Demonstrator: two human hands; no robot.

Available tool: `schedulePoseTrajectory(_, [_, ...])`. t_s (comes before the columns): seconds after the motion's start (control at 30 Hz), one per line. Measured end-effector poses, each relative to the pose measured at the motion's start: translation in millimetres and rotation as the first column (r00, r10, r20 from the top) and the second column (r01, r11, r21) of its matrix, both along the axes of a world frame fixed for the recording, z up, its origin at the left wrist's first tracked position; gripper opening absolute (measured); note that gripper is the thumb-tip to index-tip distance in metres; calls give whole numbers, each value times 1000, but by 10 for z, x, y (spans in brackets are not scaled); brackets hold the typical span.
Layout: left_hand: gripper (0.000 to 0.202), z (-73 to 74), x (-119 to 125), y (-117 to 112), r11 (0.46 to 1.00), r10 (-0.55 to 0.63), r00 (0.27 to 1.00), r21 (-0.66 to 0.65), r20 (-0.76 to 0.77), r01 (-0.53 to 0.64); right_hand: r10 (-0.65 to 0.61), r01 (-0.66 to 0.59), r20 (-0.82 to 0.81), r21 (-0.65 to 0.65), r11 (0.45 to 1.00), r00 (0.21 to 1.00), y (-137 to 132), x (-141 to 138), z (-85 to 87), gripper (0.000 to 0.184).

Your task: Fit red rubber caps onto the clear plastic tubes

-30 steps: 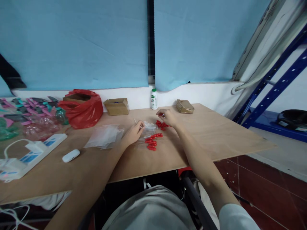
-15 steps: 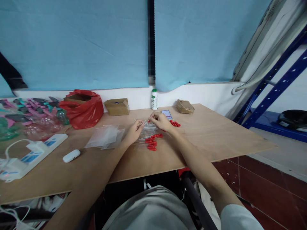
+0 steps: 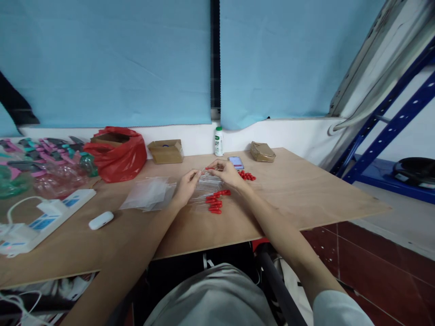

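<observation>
Over the table, my right hand (image 3: 227, 173) pinches a small red handle (image 3: 210, 168) between thumb and fingertips. My left hand (image 3: 186, 188) is closed in a pinch just left of it, on what looks like a thin pale rod; its far end is too small to make out. Below both hands lies a pile of thin pale rods (image 3: 208, 184). Nearer to me, several rods with red handles (image 3: 215, 204) fitted on one end lie side by side. A cluster of loose red handles (image 3: 248, 175) sits to the right of my right hand.
Clear plastic bags (image 3: 147, 194) lie left of my left hand. Farther left are a white earphone case (image 3: 101, 220), a power strip (image 3: 50, 217), a red bag (image 3: 118, 158) and spray bottles (image 3: 50, 167). Behind stand a cardboard box (image 3: 166, 152), white bottle (image 3: 219, 142), phone (image 3: 235, 162) and wrapped packet (image 3: 262, 151).
The red handle now shows plainly between my right fingertips, where before it was mostly hidden. My left hand has shifted slightly left and down, its fingers drawn closer together.
</observation>
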State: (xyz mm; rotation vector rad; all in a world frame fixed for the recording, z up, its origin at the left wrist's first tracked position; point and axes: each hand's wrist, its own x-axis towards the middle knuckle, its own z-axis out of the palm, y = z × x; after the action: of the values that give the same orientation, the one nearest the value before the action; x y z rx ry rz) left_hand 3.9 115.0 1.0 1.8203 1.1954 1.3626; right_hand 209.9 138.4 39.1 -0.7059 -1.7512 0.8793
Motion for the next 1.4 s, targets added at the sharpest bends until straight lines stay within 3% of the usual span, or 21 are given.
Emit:
schedulePoseTrajectory(0.1, [39, 12, 9, -20, 1000, 1, 996, -29, 92, 2, -11, 11, 0, -13, 1000, 1000, -32, -14, 12, 28])
schedulePoseTrajectory(0.47, [37, 50, 31, -57, 999, 0, 982, -43, 188, 8, 6, -8, -91, -15, 1000, 996, -45, -59, -13, 26])
schedulePoseTrajectory(0.7, [34, 43, -7, -28, 995, -51, 985, 90, 162, 37, 31, -33, -75, -34, 999, 997, -19, -51, -58, 27])
schedulePoseTrajectory(0.97, [34, 14, -24, 2, 996, -47, 992, 85, 119, 37, 30, -32, -40, -41, 999, 999, -54, -52, -54, 30])
schedulePoseTrajectory(1.4, [35, 41, -45, 11, 996, -36, 997, 81, 73, 30, -11, 8, 59, 51, 999, 998, -102, -31, -2, 24])
